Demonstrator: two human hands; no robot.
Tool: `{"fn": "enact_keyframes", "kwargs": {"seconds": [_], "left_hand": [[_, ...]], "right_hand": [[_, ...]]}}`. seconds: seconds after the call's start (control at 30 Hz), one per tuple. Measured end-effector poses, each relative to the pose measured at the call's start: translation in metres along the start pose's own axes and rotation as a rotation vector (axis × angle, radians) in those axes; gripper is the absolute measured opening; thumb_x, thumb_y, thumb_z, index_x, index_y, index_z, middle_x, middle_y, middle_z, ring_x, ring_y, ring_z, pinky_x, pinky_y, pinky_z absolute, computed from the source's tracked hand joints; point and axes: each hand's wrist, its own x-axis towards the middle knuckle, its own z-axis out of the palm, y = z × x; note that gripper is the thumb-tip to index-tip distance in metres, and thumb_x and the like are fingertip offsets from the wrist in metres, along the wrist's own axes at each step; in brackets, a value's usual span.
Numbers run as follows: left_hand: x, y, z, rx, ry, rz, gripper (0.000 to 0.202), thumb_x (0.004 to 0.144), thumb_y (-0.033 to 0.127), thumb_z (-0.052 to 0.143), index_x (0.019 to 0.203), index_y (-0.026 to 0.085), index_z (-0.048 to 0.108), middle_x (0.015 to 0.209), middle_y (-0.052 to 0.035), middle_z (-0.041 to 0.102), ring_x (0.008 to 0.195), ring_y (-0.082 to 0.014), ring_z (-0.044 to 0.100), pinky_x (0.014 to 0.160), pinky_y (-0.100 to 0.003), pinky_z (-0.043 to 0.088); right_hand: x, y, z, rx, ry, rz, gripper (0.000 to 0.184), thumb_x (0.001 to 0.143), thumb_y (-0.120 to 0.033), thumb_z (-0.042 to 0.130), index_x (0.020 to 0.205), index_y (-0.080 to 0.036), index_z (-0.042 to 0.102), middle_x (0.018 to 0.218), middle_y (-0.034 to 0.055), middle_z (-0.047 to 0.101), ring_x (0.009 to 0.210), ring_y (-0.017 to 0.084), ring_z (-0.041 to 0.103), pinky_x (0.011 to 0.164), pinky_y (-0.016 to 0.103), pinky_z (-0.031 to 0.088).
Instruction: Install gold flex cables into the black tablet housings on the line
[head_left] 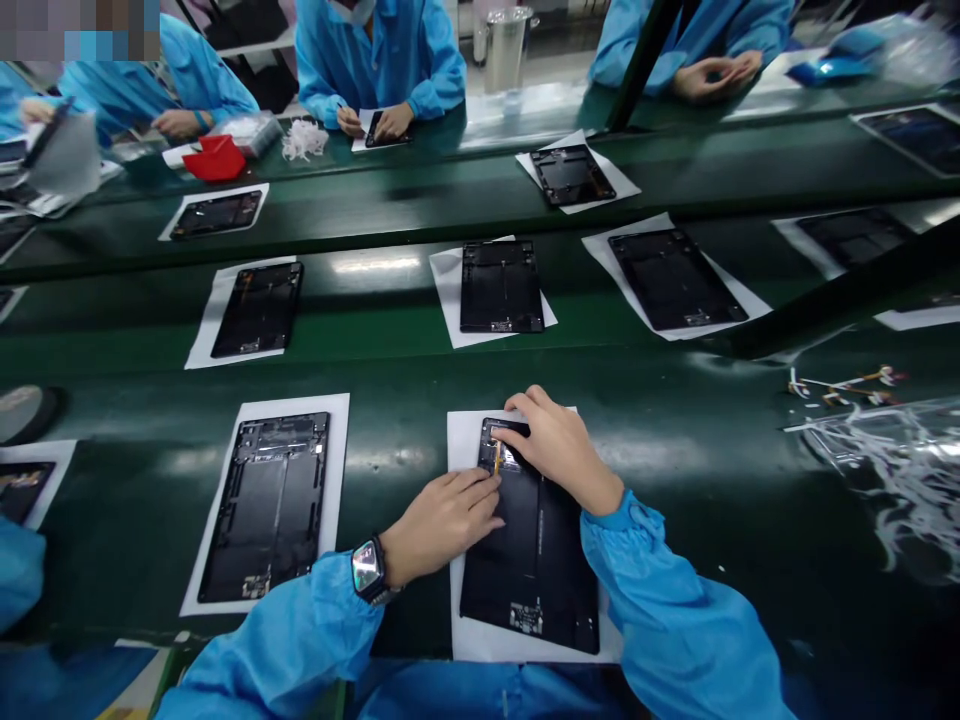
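My left hand (442, 520) lies flat on the tablet back (536, 560), fingers loosely curled, thumb and forefinger pinched on a thin orange strip (498, 457) near the panel's top left corner. My right hand (559, 450) is just past it, fingers bent down, tips pressing the black part (511, 432) at that same corner; it grips nothing that I can see

The panel sits on a white sheet (465, 640) right under both wrists, long side running away from me

My read: I'm seating the strip. Best to keep the right fingertips steady as a clamp, guide the strip with the left pinch only, push straight down, no sideways drag. Left palm weight stops the panel sliding on the paper. Strip end is partly hidden by my fingers, can't tell if it's seated

Left of my left hand: a second open tablet (266, 505) on its own sheet, untouched. Beyond my hands, more panels on the green belt (675, 450), then co-workers in blue sleeves on the far side
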Motion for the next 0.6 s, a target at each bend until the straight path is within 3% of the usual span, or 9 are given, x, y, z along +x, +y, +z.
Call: {"fn": "enact_keyframes", "kwargs": {"seconds": [0.17,0.3,0.47,0.6], "left_hand": [[-0.001,-0.004,-0.01,-0.098,-0.085,-0.045,0.03,0.097,0.035,0.054,0.117,0.012,0.058,0.138,-0.0132,0.053,0.123,-0.0241,0.054,0.104,-0.039,0.049],[-0.003,-0.001,-0.011,-0.064,-0.129,-0.013,0.03,0.095,0.028,0.055,0.119,0.011,0.057,0.138,-0.0139,0.053,0.13,-0.0276,0.048,0.108,-0.042,0.046],[-0.009,-0.001,-0.012,-0.165,-0.084,-0.019,0.022,0.093,0.024,0.055,0.111,0.013,0.062,0.135,-0.0137,0.054,0.132,-0.0279,0.046,0.108,-0.042,0.046],[-0.013,-0.007,-0.015,-0.451,0.092,-0.141,0.011,0.094,0.021,0.052,0.095,0.015,0.061,0.126,-0.012,0.06,0.121,-0.0221,0.055,0.102,-0.038,0.05]], "right_hand": [[-0.02,0.002,-0.038,0.304,-0.004,-0.054,0.03,0.098,-0.018,0.036,0.112,-0.019,0.062,0.101,0.0072,0.062,0.09,0.019,0.063,0.079,0.031,0.049],[-0.052,-0.002,-0.055,0.361,-0.044,0.012,0.027,0.096,-0.023,0.041,0.102,-0.022,0.067,0.096,0.0063,0.071,0.086,0.021,0.067,0.075,0.032,0.052],[-0.094,-0.009,-0.043,0.403,-0.067,0.118,0.021,0.096,-0.039,0.051,0.088,-0.025,0.064,0.074,0.0002,0.069,0.064,0.018,0.064,0.057,0.027,0.048],[-0.108,-0.021,-0.025,0.378,-0.027,0.13,0.017,0.097,-0.039,0.051,0.09,-0.024,0.056,0.06,-0.0047,0.055,0.051,0.015,0.055,0.051,0.026,0.041]]}}
